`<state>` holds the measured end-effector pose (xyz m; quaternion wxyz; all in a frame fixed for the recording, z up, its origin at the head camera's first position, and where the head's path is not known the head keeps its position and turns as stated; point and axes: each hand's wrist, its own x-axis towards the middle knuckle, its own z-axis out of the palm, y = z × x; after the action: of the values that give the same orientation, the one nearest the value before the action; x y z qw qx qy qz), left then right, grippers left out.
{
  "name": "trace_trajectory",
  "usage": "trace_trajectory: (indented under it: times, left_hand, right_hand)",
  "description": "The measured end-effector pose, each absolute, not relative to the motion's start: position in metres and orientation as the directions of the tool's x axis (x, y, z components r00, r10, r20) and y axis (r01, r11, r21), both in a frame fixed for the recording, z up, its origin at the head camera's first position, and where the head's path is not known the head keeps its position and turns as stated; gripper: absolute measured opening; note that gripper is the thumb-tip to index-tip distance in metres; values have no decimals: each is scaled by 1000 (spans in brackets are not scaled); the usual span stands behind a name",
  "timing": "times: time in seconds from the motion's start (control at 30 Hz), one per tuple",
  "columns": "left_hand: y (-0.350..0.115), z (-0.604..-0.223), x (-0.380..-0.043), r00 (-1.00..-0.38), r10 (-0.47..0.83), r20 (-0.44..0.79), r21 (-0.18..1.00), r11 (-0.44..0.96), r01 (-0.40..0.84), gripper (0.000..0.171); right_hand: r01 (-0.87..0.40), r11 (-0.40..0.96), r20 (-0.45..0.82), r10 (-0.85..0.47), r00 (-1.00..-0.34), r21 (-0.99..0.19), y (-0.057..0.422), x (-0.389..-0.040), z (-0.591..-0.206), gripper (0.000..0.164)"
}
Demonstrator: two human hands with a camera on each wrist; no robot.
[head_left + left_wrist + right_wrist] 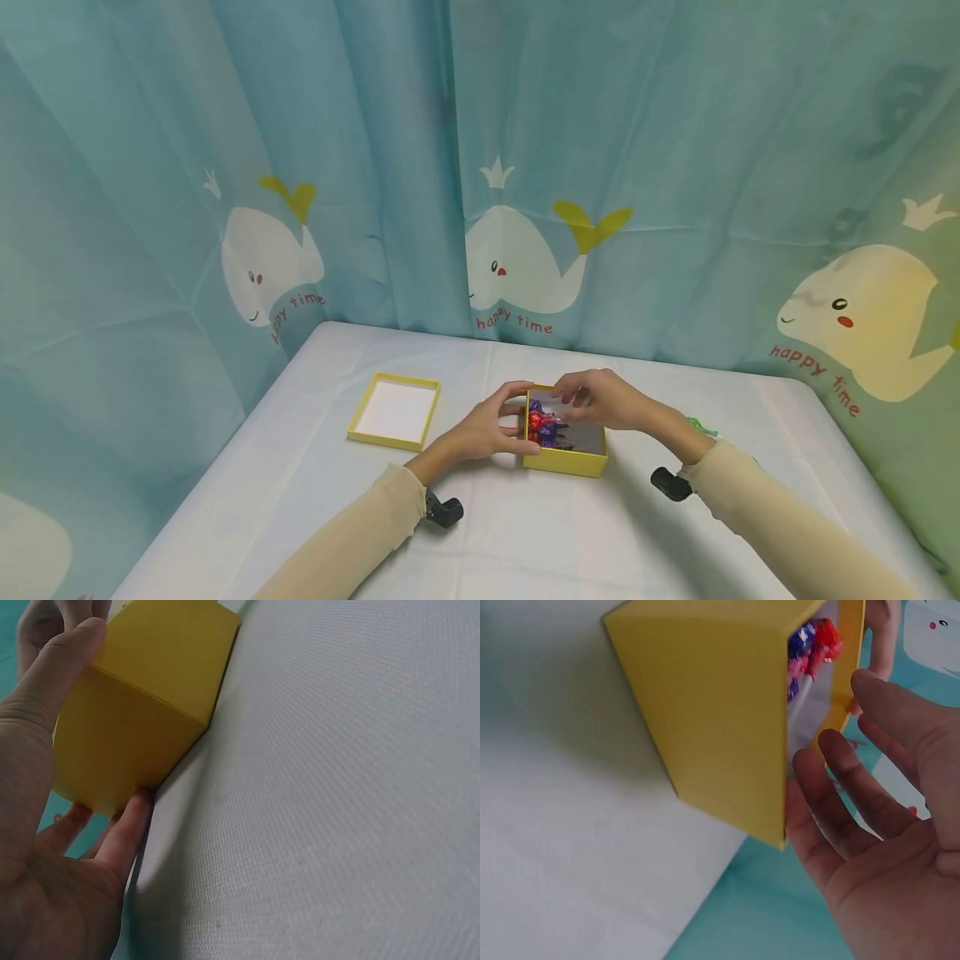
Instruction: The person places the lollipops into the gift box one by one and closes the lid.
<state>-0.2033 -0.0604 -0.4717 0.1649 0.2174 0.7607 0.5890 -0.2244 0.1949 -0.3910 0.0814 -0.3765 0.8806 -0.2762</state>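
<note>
An open yellow box (570, 461) sits mid-table with red and purple wrapped lollipops (543, 427) inside. My left hand (519, 419) grips the box's left wall, thumb at the near corner and fingers over the far corner. In the left wrist view the thumb (64, 671) presses the yellow box (150, 690) from above and the fingers (127, 825) lie under it. My right hand (573, 406) hovers over the box's far edge. In the right wrist view its fingers (847, 776) are relaxed beside the box rim (849, 667) and hold nothing; the lollipops (814, 645) show inside.
The yellow lid (395, 410) lies upside down, white inside up, left of the box. A white cloth covers the table (525, 542). Teal whale-print curtains (525, 167) close in the back and sides. A small green thing (702, 427) lies by my right wrist.
</note>
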Motion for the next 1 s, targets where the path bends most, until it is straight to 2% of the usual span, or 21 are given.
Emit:
trace_trajectory:
  times: [0.43,1.0]
  left_hand:
    - [-60,-474,-205,-851,526,20,973,184,136,91]
    - [-60,-473,-205,-853,522,11,973,192,130,92]
  right_hand:
    - [-604,609,93,-661,-745,-514,232,-217,-368,28]
    - [-547,664,144,-562,-815,-510,275,-205,-369,30]
